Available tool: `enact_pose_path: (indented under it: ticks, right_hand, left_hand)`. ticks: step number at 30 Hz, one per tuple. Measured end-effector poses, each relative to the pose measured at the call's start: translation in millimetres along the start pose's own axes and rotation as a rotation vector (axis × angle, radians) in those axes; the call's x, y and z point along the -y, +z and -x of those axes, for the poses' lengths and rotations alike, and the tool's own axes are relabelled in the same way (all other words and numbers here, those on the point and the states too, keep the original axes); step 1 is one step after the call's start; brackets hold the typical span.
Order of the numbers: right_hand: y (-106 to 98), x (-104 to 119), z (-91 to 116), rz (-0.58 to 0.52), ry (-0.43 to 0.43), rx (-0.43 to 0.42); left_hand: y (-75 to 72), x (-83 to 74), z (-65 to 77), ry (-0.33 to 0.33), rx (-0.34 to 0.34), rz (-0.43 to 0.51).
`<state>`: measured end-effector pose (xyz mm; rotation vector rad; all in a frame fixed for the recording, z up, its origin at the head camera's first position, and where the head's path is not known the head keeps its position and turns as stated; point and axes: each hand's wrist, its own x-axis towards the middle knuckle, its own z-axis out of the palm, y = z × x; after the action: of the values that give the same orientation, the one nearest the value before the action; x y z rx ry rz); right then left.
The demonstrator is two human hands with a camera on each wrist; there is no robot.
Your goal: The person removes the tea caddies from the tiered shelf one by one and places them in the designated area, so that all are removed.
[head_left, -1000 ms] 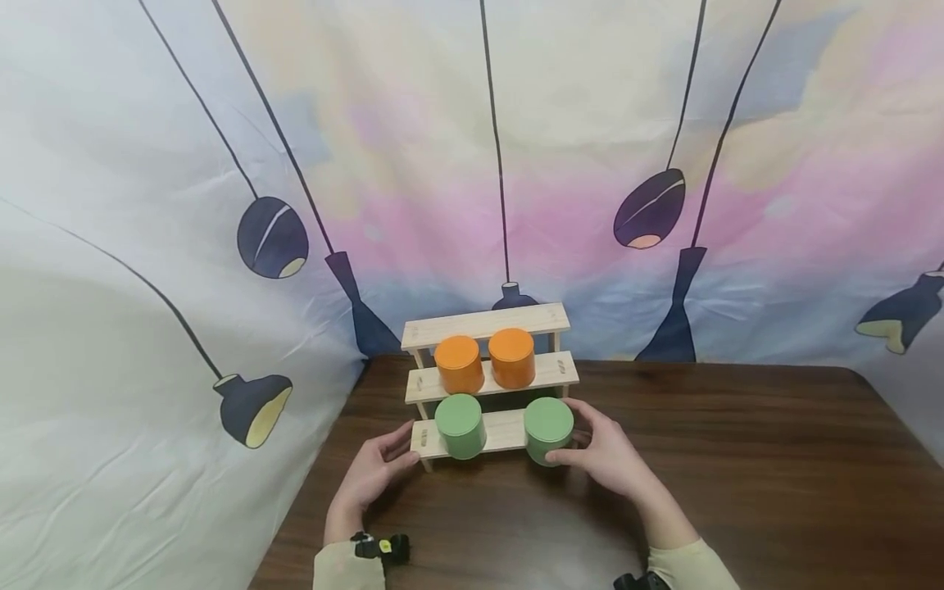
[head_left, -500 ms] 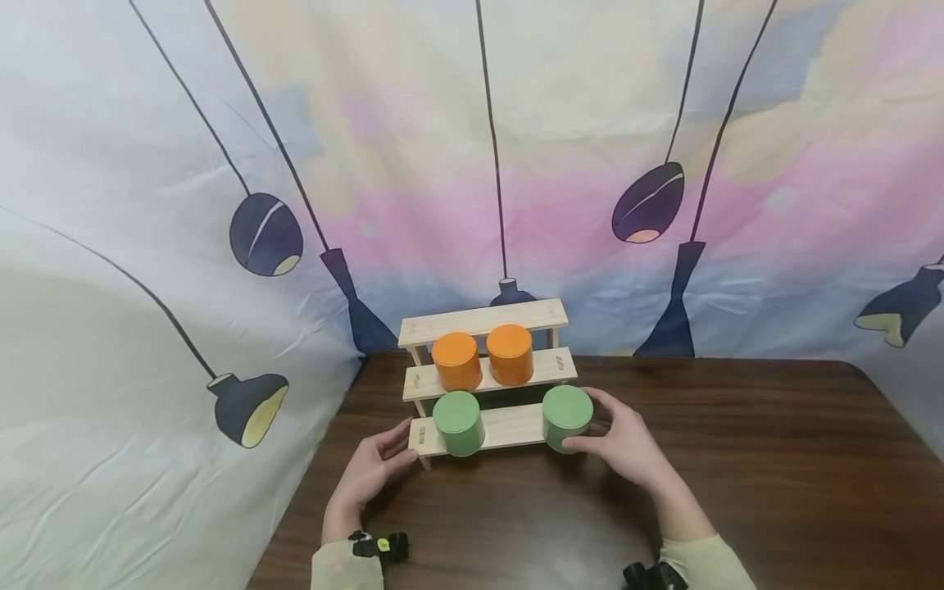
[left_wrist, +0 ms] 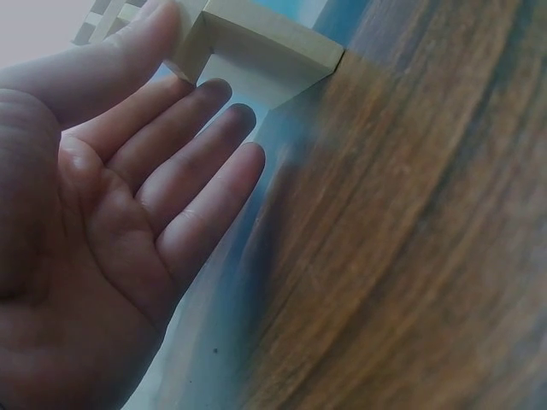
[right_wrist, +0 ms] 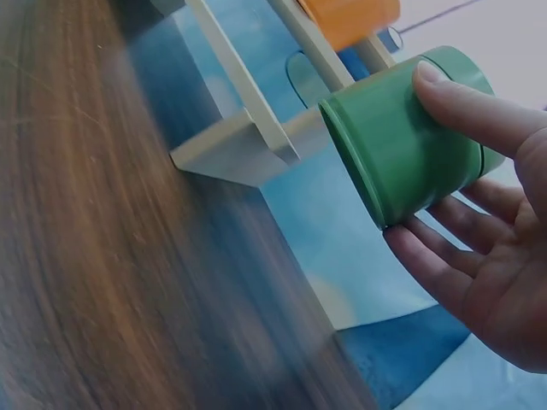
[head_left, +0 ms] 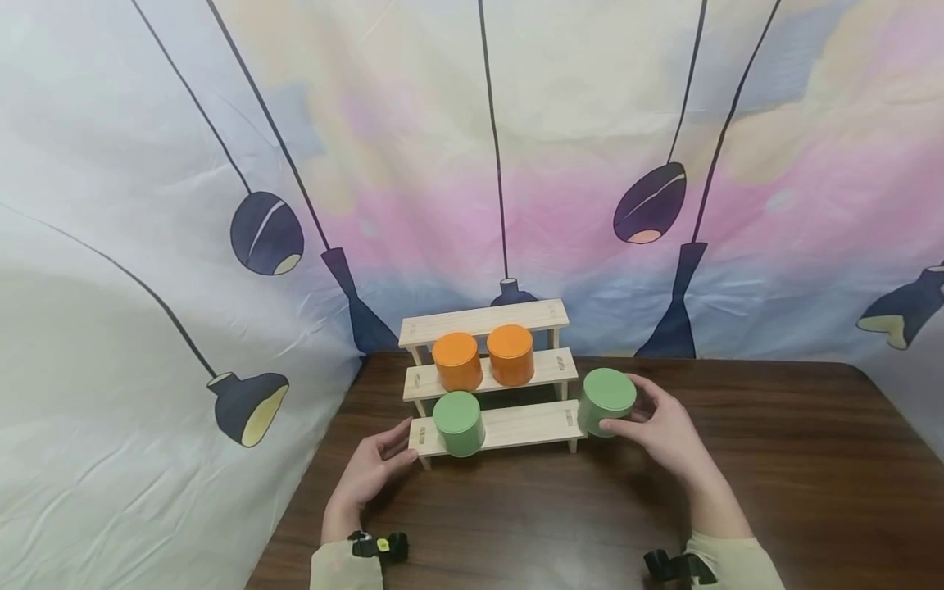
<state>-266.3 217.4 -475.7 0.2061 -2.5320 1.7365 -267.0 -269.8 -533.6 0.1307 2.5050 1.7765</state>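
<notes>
A green round tin (head_left: 607, 397) is held in my right hand (head_left: 673, 434), just past the right end of the wooden stepped stand (head_left: 524, 424). The right wrist view shows the green tin (right_wrist: 389, 141) lifted off the table, with the thumb on one side and the fingers on the other. My left hand (head_left: 372, 471) holds the left end of the stand's lowest step between thumb and forefinger, its other fingers extended. A second green tin (head_left: 460, 424) stands at the left on that step. Two orange tins, a left orange tin (head_left: 457, 362) and a right orange tin (head_left: 510, 356), stand on the middle step.
The stand's top step (head_left: 483, 323) bears nothing. Below lies a dark brown wooden table (head_left: 752, 459). Behind it hangs a cloth backdrop (head_left: 575, 123) printed with lamps. Each wrist wears a strapped device, such as the left wrist camera (head_left: 379, 546).
My right hand has carried the green tin rightward off the lowest step and slightly up, uncovering that step's right end. The left hand stays at the stand's left end.
</notes>
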Motion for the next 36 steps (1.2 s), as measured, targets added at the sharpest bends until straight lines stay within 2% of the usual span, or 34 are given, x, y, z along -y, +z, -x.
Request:
enact_pose_path:
  ticks: [8,17,25,36]
  right_hand:
    - [-11.6,-3.9,-0.5,0.021,0.067,-0.08]
    - [-7.5,-20.4,-5.6,0.05,0.126,-0.15]
    - [0.0,-36.6,-8.0,0.043,0.189,-0.145]
    - [7.8,-47.9,-9.2,0.032,0.164,-0.127]
  left_hand:
    - [-1.0,-1.5,-0.1,0.003,-0.001,-0.002]
    - [-0.9,0.7,-0.1,0.003,-0.004,-0.001]
    - [-0.1,2.2,1.3,0.006,-0.007,0.0]
    - [0.7,1.8,1.0,0.009,-0.007,-0.002]
